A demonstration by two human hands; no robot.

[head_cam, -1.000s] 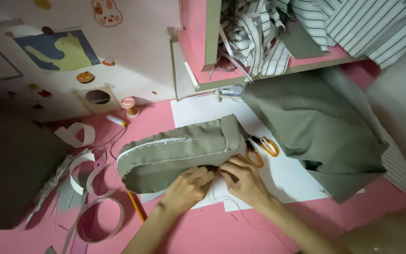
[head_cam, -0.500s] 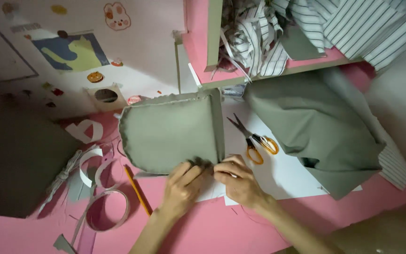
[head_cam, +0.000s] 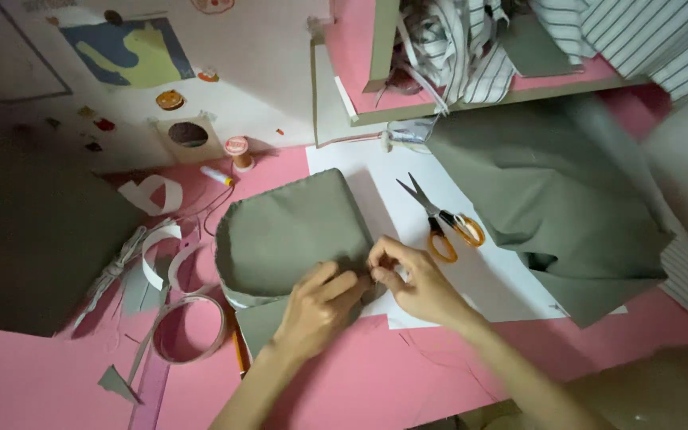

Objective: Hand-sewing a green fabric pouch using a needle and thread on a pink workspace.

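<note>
Two hands (head_cam: pixel 316 306) (head_cam: pixel 416 283) pinching olive pouch (head_cam: pixel 292 235) edge

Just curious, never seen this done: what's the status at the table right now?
Left hand and right hand both pinching the olive fabric piece at its near edge. Scissors lie apart, untouched. Nothing blocking.

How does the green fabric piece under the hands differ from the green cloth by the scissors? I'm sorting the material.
The green fabric piece is small, rounded and lies flat, with the left hand and right hand at its lower edge. The green cloth is larger, loosely draped, and no hand touches it. Both look the same olive green.
</note>
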